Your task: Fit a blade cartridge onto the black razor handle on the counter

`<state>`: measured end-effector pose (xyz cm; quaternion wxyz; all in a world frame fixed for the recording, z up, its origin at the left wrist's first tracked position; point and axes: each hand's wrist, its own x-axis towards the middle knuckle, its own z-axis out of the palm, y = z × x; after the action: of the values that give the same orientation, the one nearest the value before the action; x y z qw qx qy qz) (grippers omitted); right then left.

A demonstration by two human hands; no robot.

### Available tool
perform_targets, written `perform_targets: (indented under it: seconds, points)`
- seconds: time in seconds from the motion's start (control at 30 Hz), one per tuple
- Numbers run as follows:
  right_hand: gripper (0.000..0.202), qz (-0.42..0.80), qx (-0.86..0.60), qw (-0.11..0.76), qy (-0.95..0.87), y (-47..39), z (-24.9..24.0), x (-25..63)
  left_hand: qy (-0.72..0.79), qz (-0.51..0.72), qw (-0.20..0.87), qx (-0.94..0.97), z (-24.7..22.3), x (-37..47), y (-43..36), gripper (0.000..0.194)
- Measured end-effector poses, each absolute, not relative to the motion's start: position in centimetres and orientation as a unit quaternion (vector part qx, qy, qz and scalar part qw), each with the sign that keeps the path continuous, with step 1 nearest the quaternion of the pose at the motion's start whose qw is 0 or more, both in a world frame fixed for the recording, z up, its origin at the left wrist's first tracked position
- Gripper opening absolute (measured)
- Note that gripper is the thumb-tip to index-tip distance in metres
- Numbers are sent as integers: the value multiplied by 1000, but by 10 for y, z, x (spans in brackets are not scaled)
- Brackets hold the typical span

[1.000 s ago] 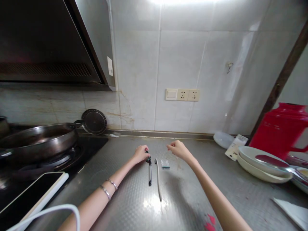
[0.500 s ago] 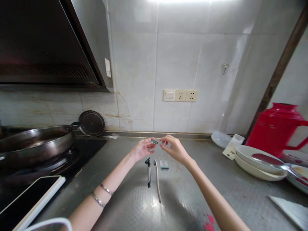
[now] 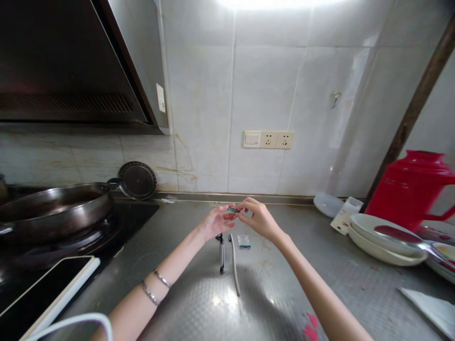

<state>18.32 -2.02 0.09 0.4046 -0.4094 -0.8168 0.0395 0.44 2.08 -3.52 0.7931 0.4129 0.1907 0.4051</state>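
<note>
Above the counter, my left hand [image 3: 214, 224] pinches a small green-and-black razor blade cartridge [image 3: 232, 210] in its fingers. The bent fingertips of my right hand [image 3: 259, 219] meet the cartridge's right end and close on it. Below the hands lies a dark razor [image 3: 222, 258], its head partly covered by my left hand. Beside it is a slim pale grey stick [image 3: 235, 270] with a darker upper end, perhaps a razor handle. A clear plastic case [image 3: 243, 240] with a green strip along its near edge lies to the right of these.
A steel pan [image 3: 57, 208] sits on the black stove at left, with a phone [image 3: 50, 293] and white cable [image 3: 78, 317] in front. On the right are stacked bowls [image 3: 386, 244], a red thermos jug [image 3: 412, 194] and a folded white sheet [image 3: 432, 310].
My right fingertips have closed the small gap to the cartridge and now touch its end. My left hand has shifted slightly right, covering more of the razor's head.
</note>
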Motion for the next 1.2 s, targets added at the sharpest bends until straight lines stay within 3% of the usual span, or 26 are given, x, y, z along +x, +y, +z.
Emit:
perform_targets:
  seconds: [0.33, 0.7, 1.0, 1.2]
  points:
    - [14, 49, -404, 411, -816, -21, 0, 182, 170, 394, 812, 396, -41, 4, 24, 26]
    - [29, 165, -391, 406, -809, -24, 7, 179, 221, 308, 824, 421, -36, 3, 22, 22]
    - [25, 155, -379, 436, -801, -16, -1, 180, 225, 328, 810, 431, -39, 6, 22, 28]
    - [29, 205, -397, 479, -756, -11, -4, 185, 248, 408, 748, 461, -31, 8, 17, 31]
